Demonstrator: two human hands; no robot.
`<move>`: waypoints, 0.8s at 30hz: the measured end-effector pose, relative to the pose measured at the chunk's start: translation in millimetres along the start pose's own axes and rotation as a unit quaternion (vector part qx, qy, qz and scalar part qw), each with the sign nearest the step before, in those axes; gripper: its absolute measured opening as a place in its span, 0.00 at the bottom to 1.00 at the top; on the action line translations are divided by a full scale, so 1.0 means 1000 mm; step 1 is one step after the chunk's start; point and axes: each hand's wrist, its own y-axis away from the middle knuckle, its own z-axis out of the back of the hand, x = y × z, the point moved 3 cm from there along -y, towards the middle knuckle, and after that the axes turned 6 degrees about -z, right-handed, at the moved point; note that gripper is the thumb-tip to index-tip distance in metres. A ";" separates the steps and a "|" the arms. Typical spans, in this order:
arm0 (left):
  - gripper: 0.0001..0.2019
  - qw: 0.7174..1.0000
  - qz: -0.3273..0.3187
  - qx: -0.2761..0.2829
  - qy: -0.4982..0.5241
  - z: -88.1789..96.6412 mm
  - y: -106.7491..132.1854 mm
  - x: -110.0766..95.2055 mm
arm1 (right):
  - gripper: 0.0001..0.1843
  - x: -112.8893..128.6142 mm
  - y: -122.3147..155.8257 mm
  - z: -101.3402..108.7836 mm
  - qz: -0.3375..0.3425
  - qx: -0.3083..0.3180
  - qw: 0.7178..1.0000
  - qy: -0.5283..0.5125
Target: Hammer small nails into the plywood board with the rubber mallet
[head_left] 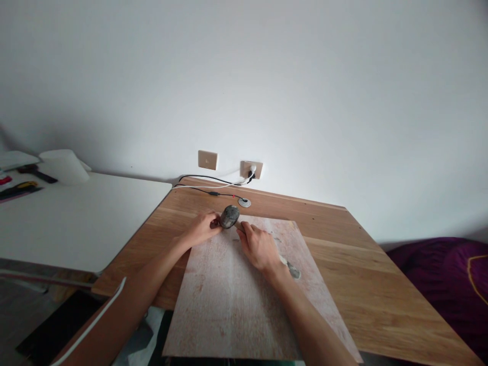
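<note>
Between both hands sits the hammer head (229,216): left hand (202,229) pinches its left side, right hand (259,248) wraps the handle, which runs back-right along the board (229,300) on the desk (381,284).

Around my hands the pale board (229,295) lies bare, so I can slide either way. Ahead, cables (213,192) and a round grommet (244,202) crowd the wooden table (381,284) before the wall.
</note>
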 end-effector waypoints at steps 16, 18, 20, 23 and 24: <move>0.02 1.000 -0.002 -0.006 0.003 0.000 0.000 0.001 | 0.14 -0.003 0.000 0.000 -0.009 -0.009 1.000 -0.008; 0.01 1.000 -0.005 -0.006 0.004 0.000 0.000 0.001 | 0.14 -0.004 -0.001 0.000 -0.011 -0.012 1.000 -0.008; 0.01 1.000 -0.008 -0.007 0.003 0.000 0.000 0.001 | 0.14 -0.004 -0.001 -0.001 -0.010 -0.008 1.000 -0.006; 0.01 1.000 -0.011 -0.010 0.005 0.000 0.000 0.001 | 0.13 -0.005 -0.002 -0.003 -0.006 -0.005 1.000 -0.007; 0.01 1.000 -0.012 -0.012 0.007 0.000 0.000 0.000 | 0.13 -0.005 -0.002 -0.004 -0.005 -0.008 1.000 -0.009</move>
